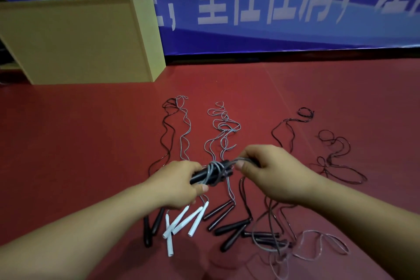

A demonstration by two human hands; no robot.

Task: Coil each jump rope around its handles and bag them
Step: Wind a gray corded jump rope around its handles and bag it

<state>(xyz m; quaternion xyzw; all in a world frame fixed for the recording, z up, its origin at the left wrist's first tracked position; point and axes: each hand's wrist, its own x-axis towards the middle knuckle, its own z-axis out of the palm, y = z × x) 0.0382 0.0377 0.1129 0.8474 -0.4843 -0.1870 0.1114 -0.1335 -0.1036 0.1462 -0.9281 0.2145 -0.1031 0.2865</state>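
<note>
While loose white handles (pixel 181 223) and black handles (pixel 229 226) lie on the red floor (pixel 91 143) nearest the person, the left hand (pixel 179 183) grips a paired black-handle bundle (pixel 212 174) above them. Right hand (pixel 270 171) fingers pinch its grey rope (pixel 244 160). Further ropes (pixel 223 127) trail toward the floor's far edge.

Left hand (pixel 179 180) covers the near ends of the black handles (pixel 204 176) it grips, so can't tell how many are in the bundle. Right hand (pixel 270 173) hides where the grey cord (pixel 244 160) goes under its fingers (pixel 242 167). Both forearms cut off by bottom edge and lower corners. Banner (pixel 272 7) across the top is blurred, its characters cropped at top and right edges. Yellow board (pixel 75 38) at upper left runs off the left edge. Thin cord loops (pixel 322 245) at lower right are blurred, partly cropped at bottom. Black cords (pixel 336 157) at right too fine to trace.
</note>
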